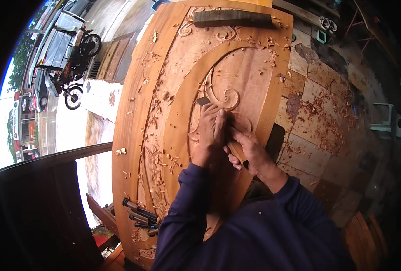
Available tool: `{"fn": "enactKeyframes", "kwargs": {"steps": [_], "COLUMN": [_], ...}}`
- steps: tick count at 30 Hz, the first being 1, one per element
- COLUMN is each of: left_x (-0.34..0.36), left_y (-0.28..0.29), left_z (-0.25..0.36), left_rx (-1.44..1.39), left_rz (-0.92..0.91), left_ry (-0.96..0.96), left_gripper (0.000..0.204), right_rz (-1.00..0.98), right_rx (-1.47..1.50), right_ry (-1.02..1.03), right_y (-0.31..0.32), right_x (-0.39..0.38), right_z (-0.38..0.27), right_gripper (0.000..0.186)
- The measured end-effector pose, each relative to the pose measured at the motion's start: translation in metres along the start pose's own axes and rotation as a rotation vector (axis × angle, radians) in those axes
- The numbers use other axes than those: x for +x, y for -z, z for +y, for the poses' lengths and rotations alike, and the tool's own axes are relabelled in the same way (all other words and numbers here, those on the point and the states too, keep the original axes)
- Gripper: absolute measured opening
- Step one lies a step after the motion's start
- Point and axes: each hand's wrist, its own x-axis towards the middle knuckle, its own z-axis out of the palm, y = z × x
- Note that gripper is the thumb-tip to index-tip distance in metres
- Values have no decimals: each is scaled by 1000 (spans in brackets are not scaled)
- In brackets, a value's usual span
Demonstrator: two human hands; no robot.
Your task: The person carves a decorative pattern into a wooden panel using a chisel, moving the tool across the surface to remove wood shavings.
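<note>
A large carved wooden door panel (164, 90) lies under me, with scrolls and leaf patterns cut into an oval frame. My left hand (211, 131) wraps the metal shaft of a chisel (203, 101), whose blade rests beside a carved scroll (227, 95). My right hand (250, 151) grips the chisel's wooden handle just behind the left hand. Both dark blue sleeves rise from the bottom of the view.
Wood chips (151, 58) litter the panel and the tiled floor (318, 117). Several spare chisels (139, 214) lie at the panel's lower left. A dark wooden block (232, 18) sits at the far end. A motorcycle (74, 58) stands outside at the left.
</note>
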Motion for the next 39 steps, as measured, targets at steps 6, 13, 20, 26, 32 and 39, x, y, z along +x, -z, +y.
{"fn": "enactKeyframes", "kwargs": {"steps": [6,13,20,26,32,39], "left_x": [9,14,28,31,38,45], "left_y": [15,20,30,37,48,52], "left_z": [-12,-17,-31,-34,-44,-50], "left_rx": [7,-108,-75,-126,-127,-121], "left_rz": [-96,-45,-113,-162,-240,-299], "left_ry": [27,-80,-47,-69,-115,-183], "left_gripper": [55,49,50,48,48,49], "right_rz": [28,134,58,55,78,79], "right_rx": [38,84,54,224,200,226], "right_ry": [15,87,53,94,104,149], "right_y": [-12,-23,-24,-38,-51,-62], "right_x": [10,18,29,35,43,48], "right_z": [10,24,22,33,42,48], "right_gripper": [25,25,24,24,29,29]}}
